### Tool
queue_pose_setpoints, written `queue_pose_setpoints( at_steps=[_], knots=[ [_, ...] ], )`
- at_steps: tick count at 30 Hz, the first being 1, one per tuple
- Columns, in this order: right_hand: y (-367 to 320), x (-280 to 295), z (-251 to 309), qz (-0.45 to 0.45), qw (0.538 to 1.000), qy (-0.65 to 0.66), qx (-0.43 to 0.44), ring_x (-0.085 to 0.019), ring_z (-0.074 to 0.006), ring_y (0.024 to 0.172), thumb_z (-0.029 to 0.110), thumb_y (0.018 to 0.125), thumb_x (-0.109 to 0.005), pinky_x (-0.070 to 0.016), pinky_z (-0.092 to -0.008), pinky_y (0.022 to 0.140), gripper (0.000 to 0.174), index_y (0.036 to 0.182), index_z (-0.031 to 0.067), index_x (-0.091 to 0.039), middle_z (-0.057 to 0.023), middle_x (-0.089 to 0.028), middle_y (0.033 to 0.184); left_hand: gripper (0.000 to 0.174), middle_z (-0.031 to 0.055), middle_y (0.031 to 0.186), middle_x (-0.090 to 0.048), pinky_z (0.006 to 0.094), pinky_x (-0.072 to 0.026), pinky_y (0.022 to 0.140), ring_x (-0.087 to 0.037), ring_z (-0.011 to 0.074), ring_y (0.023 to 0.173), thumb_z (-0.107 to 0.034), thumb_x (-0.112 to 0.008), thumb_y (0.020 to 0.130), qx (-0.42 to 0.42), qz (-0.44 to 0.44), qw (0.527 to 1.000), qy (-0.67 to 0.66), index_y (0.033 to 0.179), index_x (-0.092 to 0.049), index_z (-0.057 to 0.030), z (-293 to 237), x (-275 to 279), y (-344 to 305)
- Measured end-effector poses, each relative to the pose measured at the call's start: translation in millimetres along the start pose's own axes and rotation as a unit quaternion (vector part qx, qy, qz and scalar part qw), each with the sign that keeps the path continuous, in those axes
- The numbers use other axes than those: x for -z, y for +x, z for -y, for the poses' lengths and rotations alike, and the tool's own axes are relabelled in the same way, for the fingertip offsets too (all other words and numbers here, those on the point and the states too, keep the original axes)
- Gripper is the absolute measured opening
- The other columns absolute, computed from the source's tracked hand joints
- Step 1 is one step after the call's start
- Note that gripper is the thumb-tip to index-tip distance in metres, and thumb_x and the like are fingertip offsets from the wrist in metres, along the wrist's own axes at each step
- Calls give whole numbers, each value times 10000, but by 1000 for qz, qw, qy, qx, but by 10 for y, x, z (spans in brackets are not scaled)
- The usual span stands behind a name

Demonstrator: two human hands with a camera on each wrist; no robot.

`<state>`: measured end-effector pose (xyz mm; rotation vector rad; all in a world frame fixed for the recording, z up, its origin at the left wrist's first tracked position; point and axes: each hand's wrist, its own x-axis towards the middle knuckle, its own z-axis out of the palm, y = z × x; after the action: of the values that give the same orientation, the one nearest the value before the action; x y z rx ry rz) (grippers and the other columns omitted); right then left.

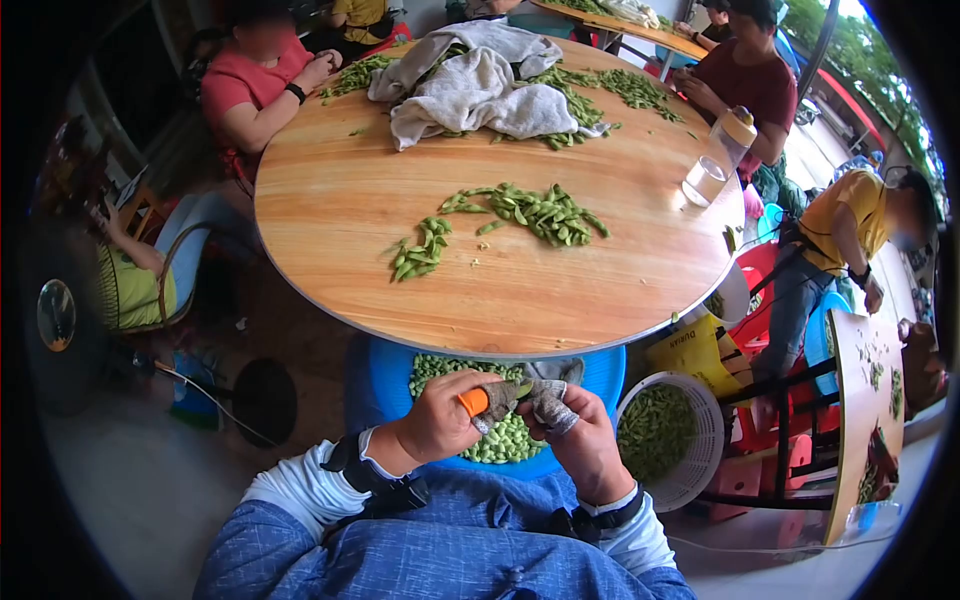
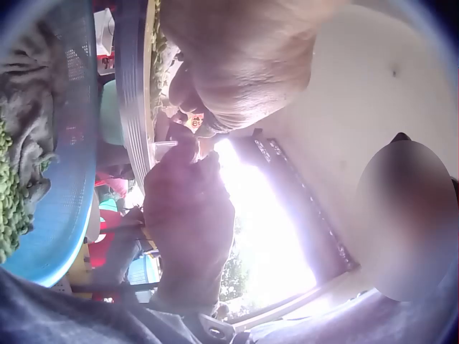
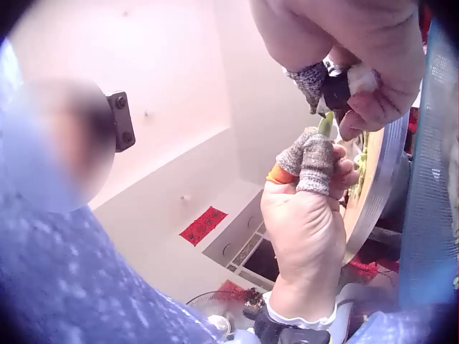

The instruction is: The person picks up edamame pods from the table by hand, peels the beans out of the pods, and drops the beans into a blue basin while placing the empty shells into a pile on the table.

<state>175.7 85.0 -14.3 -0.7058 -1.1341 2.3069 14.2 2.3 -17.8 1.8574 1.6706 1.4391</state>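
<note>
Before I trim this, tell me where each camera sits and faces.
Head: on the head, facing forward and down at the table; left hand, right hand and sleeves show.
Left wrist: on that wrist, looking past both hands toward bright glare.
Right wrist: likewise worn, facing both hands and a pod.
Wrist views share: blue basket.

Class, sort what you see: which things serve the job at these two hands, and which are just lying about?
Part of the job:
- held bean pod
- knitted finger covers
- piled pods
- shelled beans
- blue tub

Apparently just about:
- bottle
- yellow bag
</note>
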Motion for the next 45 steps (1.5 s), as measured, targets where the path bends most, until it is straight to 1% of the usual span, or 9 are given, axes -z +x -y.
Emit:
queue_pose_setpoints(
  at_steps=[8,11,17,26,30,33,36,39,45],
  knots=[
    [1,-20,9,6,1000,17,-17,-461,-52,590,134,812,-538,-362,-182,537,132,832,12,-586,-3,-573,717,379,166,849,-579,328,-472,649,-586,301,746,24,-615,559,-53,54,997,20,931,-543,43,5,50,-16],
    [14,1,-13,2,1000,-6,-10,-505,-91,599,155,804,-551,-388,-204,531,158,826,0,-567,-43,-572,702,409,171,856,-575,332,-472,653,-583,306,753,30,-596,538,-32,73,997,8,943,-539,46,-9,57,-22],
    [22,-8,-65,-9,999,-36,23,-464,-71,591,151,796,-563,-356,-198,535,144,813,8,-563,-13,-549,686,377,166,812,-580,329,-473,620,-588,299,706,22,-604,566,-57,54,997,28,938,-543,39,11,29,-37],
    [134,28,-260,-27,999,-18,9,-455,-53,592,113,808,-542,-357,-188,534,94,816,22,-566,13,-554,694,257,131,742,-592,307,-474,587,-595,261,655,-44,-646,630,17,19,1000,-3,870,-575,14,124,-76,-123],
    [140,-2,-260,-37,996,-38,65,-479,-69,618,98,792,-558,-370,-199,559,106,843,4,-558,-14,-566,726,218,128,743,-591,325,-478,585,-583,290,649,-63,-615,674,-17,40,989,141,883,-592,-5,121,-59,-65],
    [119,-31,-221,-30,991,-81,103,-499,-73,674,75,800,-547,-392,-206,610,118,884,-9,-553,-20,-577,782,200,132,735,-588,299,-470,567,-592,256,644,-59,-602,702,-30,84,982,169,893,-591,-1,89,-23,-44],
    [104,-14,-227,1,988,-77,137,-523,-83,767,39,810,-527,-418,-218,702,138,928,-30,-546,-25,-583,859,152,94,734,-593,259,-453,572,-580,169,656,-64,-579,752,104,77,991,-28,882,-584,13,39,-61,-4],
    [136,13,-244,22,980,-100,169,-523,-87,776,20,807,-518,-420,-223,708,144,937,-39,-541,-29,-582,863,130,37,720,-583,224,-434,597,-532,91,677,-74,-556,790,262,106,940,-191,880,-582,16,9,-32,41],
    [189,72,-244,14,963,-214,163,-502,-76,737,-2,790,-522,-419,-217,659,127,908,-45,-544,-23,-575,799,122,-12,688,-566,208,-413,588,-474,46,650,-91,-593,774,156,144,963,-167,846,-582,7,87,38,176]
  ],
)
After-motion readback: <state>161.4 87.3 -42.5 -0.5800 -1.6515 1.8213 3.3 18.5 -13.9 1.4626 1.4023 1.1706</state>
